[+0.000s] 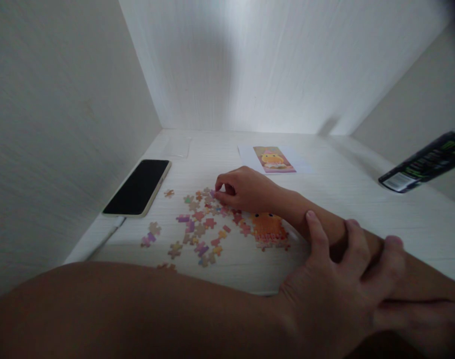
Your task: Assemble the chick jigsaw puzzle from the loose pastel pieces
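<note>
My right hand [242, 189] reaches over a spread of loose jigsaw puzzle pieces [199, 216]. Its thumb and index finger pinch together at a small purple puzzle piece [212, 193] by the pile's far edge. Just below my right wrist lies a joined puzzle section [269, 230] with an orange-yellow figure and dark eyes; my right arm hides part of it. My left arm crosses the front of the view. My left hand [340, 279] rests on my right forearm, fingers spread, with nothing in it.
A black-screened phone [137, 187] with a white cable [106, 238] lies at the left. A picture card [274, 159] of a yellow duck-like figure lies at the back on white paper, with a clear plastic bag [177, 147] farther left. At the right stands a dark can [425, 160]. White panels enclose the table.
</note>
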`<state>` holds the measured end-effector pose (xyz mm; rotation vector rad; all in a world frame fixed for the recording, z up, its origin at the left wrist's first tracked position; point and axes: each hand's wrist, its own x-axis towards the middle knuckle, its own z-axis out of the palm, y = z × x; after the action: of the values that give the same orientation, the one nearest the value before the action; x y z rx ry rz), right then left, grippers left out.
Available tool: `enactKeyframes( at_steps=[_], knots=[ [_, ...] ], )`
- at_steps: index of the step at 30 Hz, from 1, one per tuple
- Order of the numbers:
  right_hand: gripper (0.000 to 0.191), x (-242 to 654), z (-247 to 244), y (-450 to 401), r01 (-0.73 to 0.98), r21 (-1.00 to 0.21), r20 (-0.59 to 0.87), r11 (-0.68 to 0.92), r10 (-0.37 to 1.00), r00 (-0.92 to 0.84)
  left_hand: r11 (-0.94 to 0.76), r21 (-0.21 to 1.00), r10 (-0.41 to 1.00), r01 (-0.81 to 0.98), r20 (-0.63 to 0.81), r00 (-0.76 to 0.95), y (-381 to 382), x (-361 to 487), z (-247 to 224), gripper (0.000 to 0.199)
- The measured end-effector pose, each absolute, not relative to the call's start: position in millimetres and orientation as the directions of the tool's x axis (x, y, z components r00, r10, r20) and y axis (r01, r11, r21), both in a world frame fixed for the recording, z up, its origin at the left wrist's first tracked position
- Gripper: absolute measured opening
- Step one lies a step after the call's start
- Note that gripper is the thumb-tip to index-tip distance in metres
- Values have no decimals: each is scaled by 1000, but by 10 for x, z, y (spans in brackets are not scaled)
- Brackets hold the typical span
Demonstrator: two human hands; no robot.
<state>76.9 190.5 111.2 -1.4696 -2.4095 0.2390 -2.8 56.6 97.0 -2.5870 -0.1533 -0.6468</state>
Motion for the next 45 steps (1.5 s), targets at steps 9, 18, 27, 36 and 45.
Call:
enactKeyframes(
  at_steps=[9,18,27,36,45],
  knots=[
    [25,774,1095,1914,828,-301,190,472,881,-433,-888,-405,-4,218,480,877,570,-38,960,56],
    [25,777,1097,1916,831,-298,186,470,882,-433,-889,-405,-9,216,485,875,561,-33,940,59],
    [24,770,1113,1902,833,-302,172,463,886,-431,-882,-415,-10,224,493,870,558,-20,934,56],
    [25,770,1113,1900,829,-305,173,469,883,-436,-890,-411,-22,198,473,881,581,-37,966,58],
    [25,776,1106,1908,832,-296,179,469,883,-434,-898,-392,-20,199,487,873,574,-27,960,54]
  ],
)
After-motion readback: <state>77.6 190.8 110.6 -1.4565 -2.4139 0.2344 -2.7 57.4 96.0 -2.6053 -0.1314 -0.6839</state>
